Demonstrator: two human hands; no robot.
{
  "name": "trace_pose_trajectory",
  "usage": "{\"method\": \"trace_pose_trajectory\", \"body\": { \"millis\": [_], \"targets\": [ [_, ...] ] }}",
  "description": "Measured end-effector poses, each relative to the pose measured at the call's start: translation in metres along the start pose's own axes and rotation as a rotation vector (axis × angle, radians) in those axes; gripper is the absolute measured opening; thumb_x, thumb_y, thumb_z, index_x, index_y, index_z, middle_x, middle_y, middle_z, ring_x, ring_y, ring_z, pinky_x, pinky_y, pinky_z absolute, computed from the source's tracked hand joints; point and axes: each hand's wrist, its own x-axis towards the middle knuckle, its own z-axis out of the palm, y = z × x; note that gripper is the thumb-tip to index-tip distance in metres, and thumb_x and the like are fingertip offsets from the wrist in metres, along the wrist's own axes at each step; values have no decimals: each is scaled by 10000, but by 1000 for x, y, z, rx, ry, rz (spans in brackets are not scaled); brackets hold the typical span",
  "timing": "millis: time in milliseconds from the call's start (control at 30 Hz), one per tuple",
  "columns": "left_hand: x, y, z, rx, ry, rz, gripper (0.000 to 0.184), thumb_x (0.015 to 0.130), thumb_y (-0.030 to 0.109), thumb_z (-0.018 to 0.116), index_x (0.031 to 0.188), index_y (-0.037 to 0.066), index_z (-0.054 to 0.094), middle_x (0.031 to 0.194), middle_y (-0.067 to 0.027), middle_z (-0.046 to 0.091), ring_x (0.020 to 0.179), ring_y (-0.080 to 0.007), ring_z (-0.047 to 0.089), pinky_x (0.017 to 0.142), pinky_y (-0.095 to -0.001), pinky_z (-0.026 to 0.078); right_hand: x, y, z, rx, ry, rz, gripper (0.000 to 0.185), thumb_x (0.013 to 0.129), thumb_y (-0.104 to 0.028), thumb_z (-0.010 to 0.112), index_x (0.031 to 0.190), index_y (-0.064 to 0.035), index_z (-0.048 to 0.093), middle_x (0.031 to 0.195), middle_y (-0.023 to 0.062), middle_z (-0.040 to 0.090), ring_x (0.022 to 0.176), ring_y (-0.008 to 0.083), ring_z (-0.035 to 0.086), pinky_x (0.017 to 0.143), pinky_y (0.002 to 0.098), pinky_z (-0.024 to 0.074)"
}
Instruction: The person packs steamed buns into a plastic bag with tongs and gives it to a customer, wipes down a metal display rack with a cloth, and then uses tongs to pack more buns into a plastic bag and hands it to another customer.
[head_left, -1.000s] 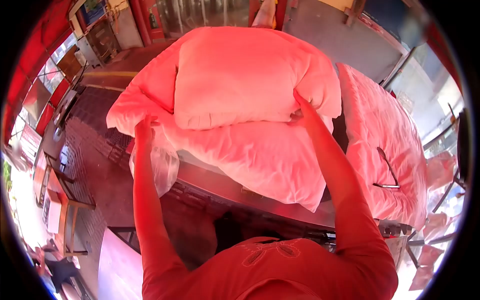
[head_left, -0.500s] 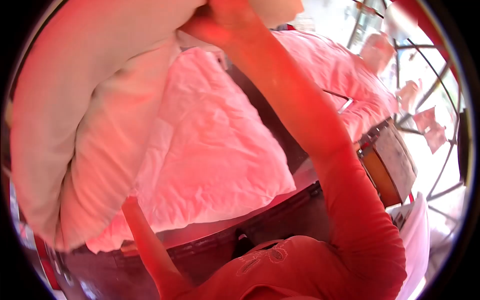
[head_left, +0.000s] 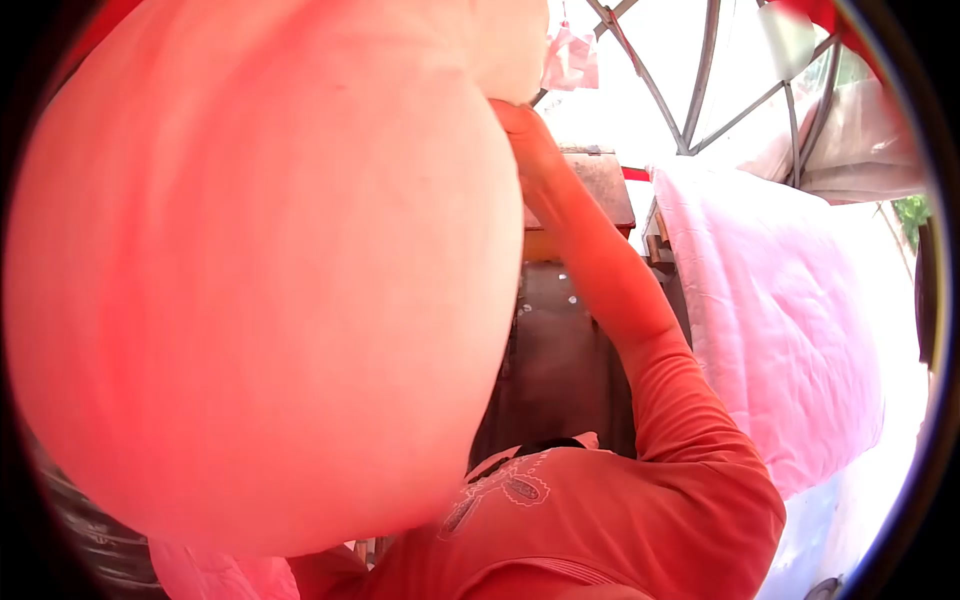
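A thick, folded pale quilt fills most of the left side of the view, close to the camera and against my body. My right hand grips its far right edge, with the fingers partly hidden by the cloth. My left hand is out of sight behind the bulk; only a bit of my left sleeve shows beneath it. Some pink cloth hangs below the quilt at the lower left.
A wooden box-like stand is beyond my right forearm. To the right hangs a pink quilted cover. A metal lattice frame stands behind, with a small pink cloth hanging near it. Dark floor shows between.
I have turned to the right. The folded quilt has come up closer and covers more of the view. The pink quilt on the surface and my left hand have gone out of sight.
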Motion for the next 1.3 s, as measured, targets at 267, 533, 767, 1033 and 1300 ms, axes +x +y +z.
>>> {"method": "trace_pose_trajectory", "body": {
  "millis": [267, 533, 767, 1033, 1300],
  "targets": [
    [-42, 238, 327, -319, -438, 256, 325, 778, 134, 498, 1031, -20, 630, 858, -105, 663, 790, -168, 587, 734, -289, 430, -7, -68, -293, -143, 358, -392, 361, 829, -91, 589, 1167, 19, 529, 1094, 81, 602, 975, 178, 597, 807, 297, 489],
    [-176, 274, 566, -422, -970, 317, 330, 753, 55, 503, 1048, -27, 626, 905, -126, 683, 883, -193, 646, 816, -302, 476, 32, -48, -480, -499, 814, 177, 497, 860, -363, 566, 1261, -84, 472, 1162, 55, 559, 1014, 196, 570, 816, 340, 478],
    [-279, 241, 617, -160, -1383, 154, 292, 826, 124, 544, 1060, -38, 611, 933, -140, 676, 889, -187, 647, 810, -297, 486, 81, -8, -590, -1361, 524, 807, 444, 812, -400, 651, 1018, -7, 638, 864, 83, 656, 781, 163, 614, 678, 314, 488],
    [-336, 242, 638, -1061, -1450, -1360, 227, 864, 280, 612, 1019, 114, 616, 695, 0, 607, 615, -117, 568, 523, -249, 441, 174, -42, -690, -1980, 686, 487, 772, 729, -563, 638, 1256, -23, 477, 1135, 237, 581, 1125, 339, 517, 951, 376, 394],
    [-273, 238, 702, -580, -771, -579, 301, 919, 200, 513, 1111, -14, 605, 928, -54, 658, 832, -121, 605, 722, -253, 465, 207, 4, -612, -1915, 31, 1292, 528, 815, -419, 547, 1171, -29, 545, 1109, 200, 605, 1082, 365, 545, 887, 491, 404]
  ]
}}
